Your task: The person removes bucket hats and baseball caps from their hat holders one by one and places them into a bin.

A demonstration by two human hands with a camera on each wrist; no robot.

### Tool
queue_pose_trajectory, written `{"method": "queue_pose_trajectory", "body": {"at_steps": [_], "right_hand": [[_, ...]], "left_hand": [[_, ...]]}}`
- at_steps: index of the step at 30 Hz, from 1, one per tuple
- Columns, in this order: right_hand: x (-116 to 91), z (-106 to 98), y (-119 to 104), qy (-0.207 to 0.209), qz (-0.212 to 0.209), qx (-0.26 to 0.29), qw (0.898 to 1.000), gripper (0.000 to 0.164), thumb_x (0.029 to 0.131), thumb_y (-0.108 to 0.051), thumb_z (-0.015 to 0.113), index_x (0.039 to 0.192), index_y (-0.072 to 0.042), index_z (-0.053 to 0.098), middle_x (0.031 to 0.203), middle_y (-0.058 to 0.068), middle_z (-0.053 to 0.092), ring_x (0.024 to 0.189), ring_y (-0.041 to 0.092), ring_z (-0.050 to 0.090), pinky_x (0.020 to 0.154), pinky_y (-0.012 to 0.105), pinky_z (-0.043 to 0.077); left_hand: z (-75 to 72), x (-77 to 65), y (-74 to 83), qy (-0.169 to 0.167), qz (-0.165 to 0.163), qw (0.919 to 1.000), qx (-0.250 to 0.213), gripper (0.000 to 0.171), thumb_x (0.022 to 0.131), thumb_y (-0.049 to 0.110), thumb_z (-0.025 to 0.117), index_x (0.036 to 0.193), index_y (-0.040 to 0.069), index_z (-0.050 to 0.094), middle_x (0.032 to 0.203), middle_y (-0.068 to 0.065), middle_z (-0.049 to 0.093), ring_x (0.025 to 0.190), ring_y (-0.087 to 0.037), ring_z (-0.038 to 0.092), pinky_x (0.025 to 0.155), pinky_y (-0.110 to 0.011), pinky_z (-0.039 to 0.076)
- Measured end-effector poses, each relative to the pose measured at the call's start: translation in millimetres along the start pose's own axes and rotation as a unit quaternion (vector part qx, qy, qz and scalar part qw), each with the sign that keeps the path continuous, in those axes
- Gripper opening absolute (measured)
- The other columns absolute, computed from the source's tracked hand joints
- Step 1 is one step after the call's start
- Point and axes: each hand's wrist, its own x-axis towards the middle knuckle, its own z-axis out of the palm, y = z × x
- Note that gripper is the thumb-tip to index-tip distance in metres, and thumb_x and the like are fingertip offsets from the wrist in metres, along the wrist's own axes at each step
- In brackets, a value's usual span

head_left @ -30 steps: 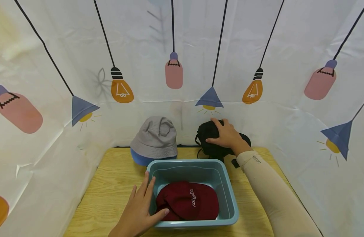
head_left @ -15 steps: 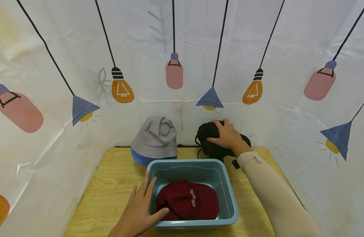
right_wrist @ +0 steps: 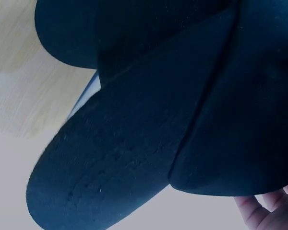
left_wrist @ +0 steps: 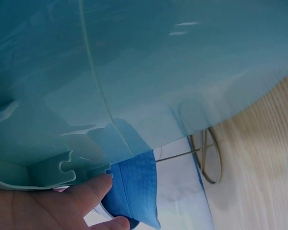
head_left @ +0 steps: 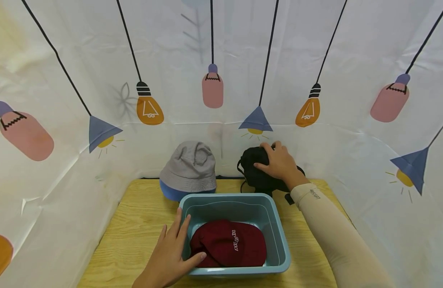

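A black cap (head_left: 255, 164) is at the back right, a loose strap on its left side. My right hand (head_left: 279, 162) grips its crown from above, thumb in front and fingers over the far side; in the right wrist view fingertips (right_wrist: 252, 211) show at the edge of the dark crown (right_wrist: 240, 120), and two brims show. My left hand (head_left: 171, 252) lies with spread fingers along the left side of a blue-grey plastic tub (head_left: 284, 240), thumb over its front rim. Inside the tub lies a dark red cap (head_left: 248, 248) lettered COLORADO.
A grey bucket hat (head_left: 187, 172) sits on a blue hat (head_left: 174, 195) behind the tub, at the back left of the wooden table (head_left: 135, 224). A thin wire loop (left_wrist: 213, 163) stands near the blue hat. White lamp-printed sheets enclose the back and sides.
My right hand has shifted slightly to the right on the black cap and lifted its top a little. My left hand, the tub and the red cap have stayed in place.
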Motion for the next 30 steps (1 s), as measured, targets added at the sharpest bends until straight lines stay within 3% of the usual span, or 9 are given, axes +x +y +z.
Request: {"method": "queue_pose_trajectory", "body": {"at_steps": [24, 30], "right_hand": [[7, -12, 7, 0.041, 0.012, 0.004, 0.999, 0.081, 0.089, -0.072, 0.063, 0.151, -0.023, 0.046, 0.144, 0.03, 0.042, 0.122, 0.049, 0.048, 0.092, 0.068, 0.051], [9, -15, 5, 0.043, 0.003, -0.016, 0.999, 0.077, 0.093, -0.072, 0.057, 0.15, -0.021, 0.047, 0.133, 0.028, 0.046, 0.112, 0.045, 0.051, 0.089, 0.062, 0.051]], "left_hand": [[0.6, 0.3, 0.2, 0.001, 0.001, 1.0, 0.002, 0.103, 0.086, 0.069, 0.069, 0.164, 0.014, 0.031, 0.172, -0.017, 0.018, 0.147, -0.037, 0.044, 0.113, -0.074, 0.03], [0.3, -0.3, 0.1, 0.004, 0.002, 1.0, 0.005, 0.103, 0.086, 0.069, 0.07, 0.164, 0.013, 0.032, 0.172, -0.017, 0.019, 0.147, -0.037, 0.045, 0.113, -0.074, 0.031]]}}
